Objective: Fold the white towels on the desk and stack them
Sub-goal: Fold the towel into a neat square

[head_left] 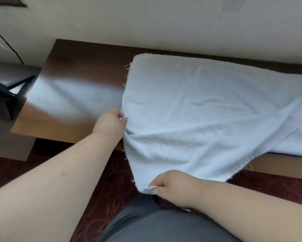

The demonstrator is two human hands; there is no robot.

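Note:
A white towel (pixel 195 105) lies spread over the right half of the dark wooden desk (pixel 80 70), its near part hanging off the desk's front edge. My left hand (pixel 111 123) pinches the towel's frayed left edge near the desk's front. My right hand (pixel 171 187) pinches the towel's near corner, held off the desk above my lap. More white towel fabric (pixel 296 137) lies bunched at the right, running out of view; whether it is a separate towel I cannot tell.
A pale wall (pixel 146 23) backs the desk. Black and yellow cables (pixel 5 44) hang at far left above a dark stand (pixel 5 88). Dark red patterned carpet (pixel 97 175) lies below. The desk's left half shows bare glossy wood.

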